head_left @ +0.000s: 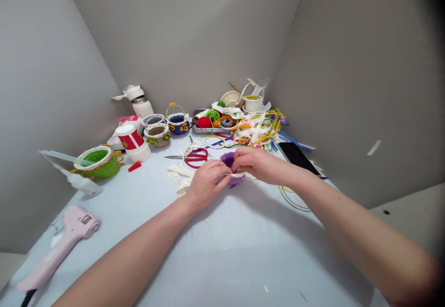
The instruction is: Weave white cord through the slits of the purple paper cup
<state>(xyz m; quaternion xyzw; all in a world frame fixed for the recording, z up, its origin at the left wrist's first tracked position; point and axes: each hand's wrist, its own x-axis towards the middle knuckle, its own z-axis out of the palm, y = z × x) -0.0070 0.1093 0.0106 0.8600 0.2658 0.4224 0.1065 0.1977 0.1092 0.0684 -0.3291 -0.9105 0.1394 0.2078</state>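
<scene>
A small purple yarn-covered cup point(228, 160) stands on the pale blue table point(222, 251), a little past the middle. My left hand point(205, 185) is closed at its near left side, pinching a strip of white lace trim point(239, 175) against the rim. My right hand point(255, 163) is closed over the cup's right rim, its fingertips pressing the same lace. More loose white lace point(178, 173) lies just left of my left hand. Red-handled scissors point(193, 157) rest shut behind the hands.
A pink glue gun point(60, 244) lies at the near left. A green yarn basket point(98, 161), a red and white cup point(132, 142), small decorated baskets point(178, 122), a tray of yarn point(212, 121), a heap of ribbons point(259, 128) and a black phone point(298, 157) ring the back.
</scene>
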